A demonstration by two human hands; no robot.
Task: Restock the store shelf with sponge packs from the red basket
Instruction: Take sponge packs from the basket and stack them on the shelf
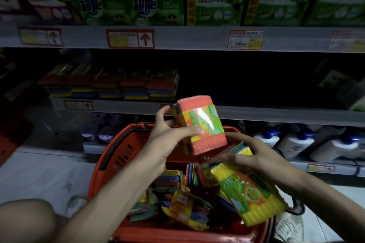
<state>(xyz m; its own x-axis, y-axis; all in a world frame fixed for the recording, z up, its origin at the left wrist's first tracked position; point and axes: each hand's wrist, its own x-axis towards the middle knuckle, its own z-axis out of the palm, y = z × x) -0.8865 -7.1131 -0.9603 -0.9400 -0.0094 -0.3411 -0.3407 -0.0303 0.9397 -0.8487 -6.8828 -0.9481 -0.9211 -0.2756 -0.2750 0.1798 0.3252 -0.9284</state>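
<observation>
My left hand point(167, 130) grips an orange sponge pack point(201, 124) with a green and yellow label, held up above the red basket point(110, 156). Below it and to the right, my right hand point(254, 154) holds a yellow sponge pack point(250, 189) by its top end, tilted over the basket's right side. Several more sponge packs point(177, 201) lie jumbled inside the basket. On the dim middle shelf point(276, 114), stacks of sponge packs point(118, 83) fill the left part; the stretch to their right is dark.
Green detergent boxes point(217, 6) line the top shelf, with price tags point(130, 38) on its edge. White bottles with blue caps point(296, 142) stand on the bottom shelf at right. My knee point(25, 221) shows at lower left, a shoe point(290, 227) at lower right.
</observation>
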